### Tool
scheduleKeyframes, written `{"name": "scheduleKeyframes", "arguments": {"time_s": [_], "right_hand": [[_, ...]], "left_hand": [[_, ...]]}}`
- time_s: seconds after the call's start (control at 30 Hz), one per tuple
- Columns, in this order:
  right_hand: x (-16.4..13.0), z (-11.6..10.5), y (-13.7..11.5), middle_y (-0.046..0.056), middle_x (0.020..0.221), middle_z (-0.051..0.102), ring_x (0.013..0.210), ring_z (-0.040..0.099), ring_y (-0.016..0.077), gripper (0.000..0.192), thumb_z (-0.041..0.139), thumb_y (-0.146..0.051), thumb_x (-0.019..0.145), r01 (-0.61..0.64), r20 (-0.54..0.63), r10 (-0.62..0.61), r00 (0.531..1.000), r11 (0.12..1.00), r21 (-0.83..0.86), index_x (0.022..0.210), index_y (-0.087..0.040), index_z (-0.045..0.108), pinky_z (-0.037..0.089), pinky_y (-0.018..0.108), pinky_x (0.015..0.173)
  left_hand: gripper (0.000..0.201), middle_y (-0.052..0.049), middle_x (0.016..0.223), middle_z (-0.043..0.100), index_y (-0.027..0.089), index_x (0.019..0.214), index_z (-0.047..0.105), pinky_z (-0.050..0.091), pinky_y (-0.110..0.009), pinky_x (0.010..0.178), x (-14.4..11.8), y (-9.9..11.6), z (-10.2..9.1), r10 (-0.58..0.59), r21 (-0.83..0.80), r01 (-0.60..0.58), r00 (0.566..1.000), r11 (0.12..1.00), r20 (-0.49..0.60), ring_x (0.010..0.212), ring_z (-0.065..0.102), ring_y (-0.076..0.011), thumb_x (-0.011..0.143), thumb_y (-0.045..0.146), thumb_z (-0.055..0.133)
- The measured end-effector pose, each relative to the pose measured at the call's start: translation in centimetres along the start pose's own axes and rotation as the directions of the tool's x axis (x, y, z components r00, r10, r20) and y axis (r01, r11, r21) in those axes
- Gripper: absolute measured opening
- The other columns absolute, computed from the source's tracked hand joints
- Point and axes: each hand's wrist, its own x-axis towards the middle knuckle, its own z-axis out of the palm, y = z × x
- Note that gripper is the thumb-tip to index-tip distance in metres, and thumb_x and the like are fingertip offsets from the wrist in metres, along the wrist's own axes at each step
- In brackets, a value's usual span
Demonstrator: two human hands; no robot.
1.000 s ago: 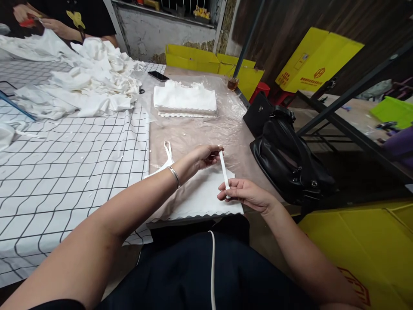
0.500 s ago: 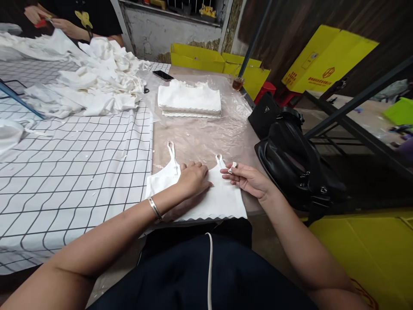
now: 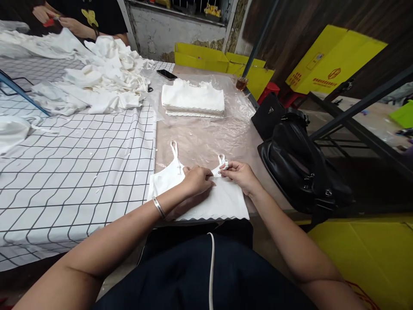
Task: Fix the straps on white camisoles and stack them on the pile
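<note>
A white strappy top (image 3: 222, 202) with a scalloped hem lies flat at the near edge of the table. My left hand (image 3: 196, 180) rests on its chest area, fingers pinching the fabric by the right strap. My right hand (image 3: 240, 173) pinches that right strap (image 3: 222, 160) at its looped end. The left strap (image 3: 174, 149) lies flat and untouched.
A neat stack of folded white tops (image 3: 192, 100) sits further back on the plastic sheet (image 3: 209, 133). A heap of white garments (image 3: 97, 82) and a phone (image 3: 167, 74) lie on the checked cloth (image 3: 74, 159). Another person's hands (image 3: 61, 21) work at the far left. A black handbag (image 3: 300, 168) stands right.
The strap that I held stretched up between both hands has been laid down on the top. My left hand dropped onto the garment and my right hand moved in to the strap's loop.
</note>
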Motion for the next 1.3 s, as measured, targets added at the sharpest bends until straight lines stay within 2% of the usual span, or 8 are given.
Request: {"name": "scheduleKeyframes", "arguments": {"time_s": [0.17, 0.37, 0.67, 0.87, 0.97, 1.1, 1.2, 1.3], "right_hand": [[0.1, 0.8, 0.4, -0.001, 0.069, 0.064, 0.069, 0.057, 0.0137, 0.03, 0.081, -0.038, 0.054, 0.072, 0.044, -0.069, 0.997, 0.994, -0.083, 0.071, -0.017, 0.068, 0.044, 0.029, 0.071], [-0.1, 1.0, 0.6, -0.002, 0.069, 0.061, 0.066, 0.053, 0.0131, 0.028, 0.074, -0.039, 0.061, 0.033, 0.155, -0.012, 0.988, 0.991, -0.132, 0.074, -0.017, 0.063, 0.04, 0.027, 0.064], [-0.1, 1.2, 0.9, -0.001, 0.072, 0.062, 0.067, 0.054, 0.0139, 0.025, 0.071, -0.039, 0.064, 0.059, 0.169, -0.031, 0.985, 0.985, -0.162, 0.076, -0.018, 0.063, 0.04, 0.027, 0.065], [-0.3, 1.6, 1.0, -0.001, 0.07, 0.06, 0.068, 0.053, 0.0149, 0.019, 0.066, -0.035, 0.067, 0.106, 0.153, -0.071, 0.986, 0.968, -0.228, 0.074, -0.018, 0.062, 0.041, 0.028, 0.066], [-0.5, 1.3, 0.8, -0.001, 0.07, 0.059, 0.068, 0.053, 0.015, 0.013, 0.062, -0.031, 0.069, 0.132, 0.142, -0.091, 0.986, 0.939, -0.319, 0.073, -0.018, 0.061, 0.041, 0.028, 0.066], [-0.7, 0.6, 0.3, 0.0, 0.071, 0.059, 0.071, 0.053, 0.0158, 0.005, 0.061, -0.024, 0.069, 0.213, 0.131, -0.17, 0.977, 0.836, -0.505, 0.067, -0.019, 0.062, 0.04, 0.029, 0.068], [-0.7, 0.2, 0.1, -0.001, 0.071, 0.06, 0.071, 0.053, 0.0154, 0.004, 0.065, -0.022, 0.067, 0.201, 0.154, -0.141, 0.978, 0.836, -0.51, 0.065, -0.019, 0.062, 0.04, 0.028, 0.068], [-0.6, 0.1, 0.0, -0.002, 0.071, 0.063, 0.068, 0.055, 0.0142, 0.012, 0.069, -0.021, 0.063, 0.038, 0.124, -0.009, 0.992, 0.971, -0.237, 0.072, -0.02, 0.061, 0.042, 0.028, 0.068]], "left_hand": [[0.021, -0.006, 0.089, 0.069, 0.019, 0.08, 0.074, 0.024, -0.048, 0.093, -0.1, 0.1, 0.3, 0.021, -0.037, -0.022, 0.999, 0.999, -0.028, 0.104, 0.056, -0.031, 0.08, 0.039, 0.065], [0.02, -0.004, 0.088, 0.066, 0.018, 0.075, 0.072, 0.024, -0.046, 0.092, -0.2, 0.0, 0.7, 0.02, -0.061, -0.024, 0.998, 0.998, -0.064, 0.102, 0.054, -0.0271, 0.081, 0.035, 0.063], [0.022, -0.002, 0.082, 0.065, 0.017, 0.066, 0.069, 0.022, -0.044, 0.091, -0.1, 0.0, 0.6, 0.004, -0.098, -0.01, 0.998, 0.995, -0.069, 0.1, 0.055, -0.0245, 0.081, 0.031, 0.062], [0.019, -0.002, 0.08, 0.066, 0.017, 0.07, 0.071, 0.022, -0.043, 0.088, -0.4, 0.0, 0.6, 0.009, -0.101, -0.016, 0.998, 0.995, -0.068, 0.098, 0.054, -0.0235, 0.081, 0.029, 0.062], [0.021, -0.002, 0.079, 0.065, 0.017, 0.069, 0.071, 0.021, -0.044, 0.088, -0.5, -0.1, 0.6, 0.022, -0.106, -0.03, 0.997, 0.994, -0.076, 0.097, 0.054, -0.0231, 0.083, 0.029, 0.061], [0.023, -0.003, 0.078, 0.066, 0.018, 0.072, 0.073, 0.022, -0.046, 0.09, -0.5, -0.2, 0.9, 0.039, -0.113, -0.049, 0.995, 0.992, -0.094, 0.096, 0.054, -0.0233, 0.086, 0.031, 0.06], [0.022, -0.005, 0.086, 0.067, 0.018, 0.076, 0.073, 0.025, -0.047, 0.091, -0.9, -0.1, 1.3, 0.102, -0.002, -0.103, 0.988, 0.995, -0.118, 0.098, 0.055, -0.0246, 0.088, 0.03, 0.059], [0.019, -0.011, 0.112, 0.065, 0.015, 0.1, 0.07, 0.028, -0.049, 0.096, -2.4, -0.1, 1.9, 0.27, 0.265, -0.203, 0.93, 0.943, -0.249, 0.108, 0.053, -0.0281, 0.087, 0.026, 0.061]]}}
